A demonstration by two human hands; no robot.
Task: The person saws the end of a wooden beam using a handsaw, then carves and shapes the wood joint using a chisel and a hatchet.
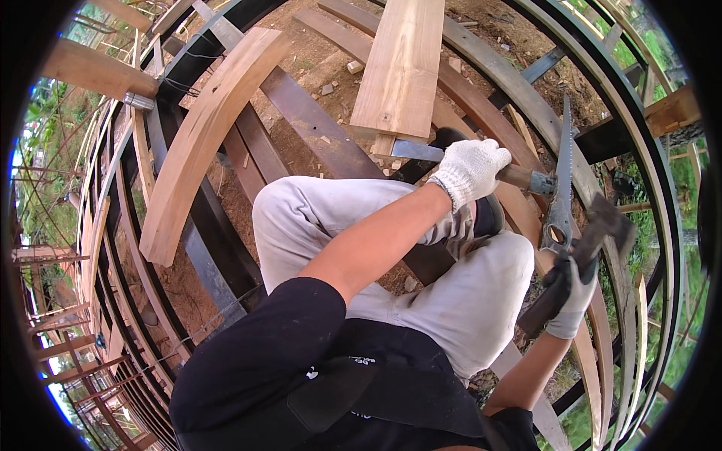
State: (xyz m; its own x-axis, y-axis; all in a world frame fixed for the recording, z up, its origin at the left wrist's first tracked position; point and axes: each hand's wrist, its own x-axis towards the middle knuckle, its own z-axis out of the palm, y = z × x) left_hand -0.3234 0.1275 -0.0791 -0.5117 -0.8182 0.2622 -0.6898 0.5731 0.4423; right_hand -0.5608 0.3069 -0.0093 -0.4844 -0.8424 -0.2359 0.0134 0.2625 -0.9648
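Observation:
My left hand (472,169), in a white knit glove, is closed around a chisel (416,150). The flat steel blade points left, against or very near the small stub at the near end of a pale wooden beam (398,75). Out of the other side of my fist comes the wooden handle with a metal end. Lower right, my gloved right hand (575,297) grips the handle of a dark-headed hammer (608,225), slightly blurred and held apart from the chisel. A hand saw (560,207) with a curved grip lies between the two hands.
Another pale beam (203,143) rests at the left across dark metal bars (214,240). Brown planks (316,124) span bare soil with wood chips. My bent legs (481,293) lie below the work. A round wooden post (98,71) juts in at upper left.

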